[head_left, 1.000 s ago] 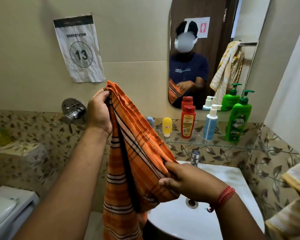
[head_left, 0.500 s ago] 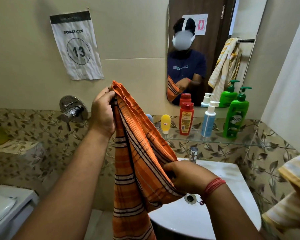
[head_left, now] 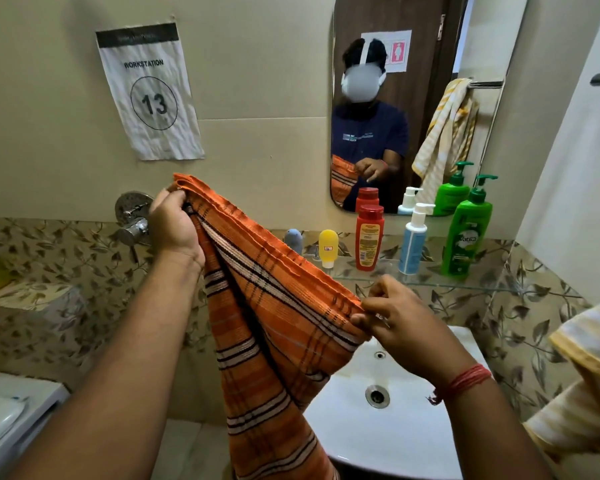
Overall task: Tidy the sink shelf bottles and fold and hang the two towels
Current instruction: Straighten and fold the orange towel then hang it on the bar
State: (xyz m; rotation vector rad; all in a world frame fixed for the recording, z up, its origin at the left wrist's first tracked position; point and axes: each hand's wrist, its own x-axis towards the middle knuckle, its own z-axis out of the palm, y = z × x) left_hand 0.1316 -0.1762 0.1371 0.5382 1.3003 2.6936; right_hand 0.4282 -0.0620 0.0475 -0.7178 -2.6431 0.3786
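Currently we are in the folding step, with the orange striped towel [head_left: 274,323] held up over the sink [head_left: 395,427]. Nearest the camera, our right hand [head_left: 406,327] pinches the towel's lower top corner between thumb and fingertips, the other fingers loosely curled. Further out and higher, our left hand [head_left: 174,223] grips the opposite corner in a closed fist, in front of the wall tap [head_left: 134,220]. The top edge runs taut and slanted between the two hands; the rest hangs down in loose doubled layers past the sink's front.

A yellow striped towel [head_left: 582,382] shows at the right border; how it is supported we cannot tell.

Beyond, on the glass shelf [head_left: 482,287], stand a yellow tube [head_left: 328,247], red bottle [head_left: 370,237], blue pump bottle [head_left: 413,242] and green pump bottle [head_left: 468,233], upright in a row, apart from one another. Judgement: shelf tidying looks finished.

Next move, as we judge: level the hands, align the edges, bring corner to corner for a clean fold, then carry it to a rail.
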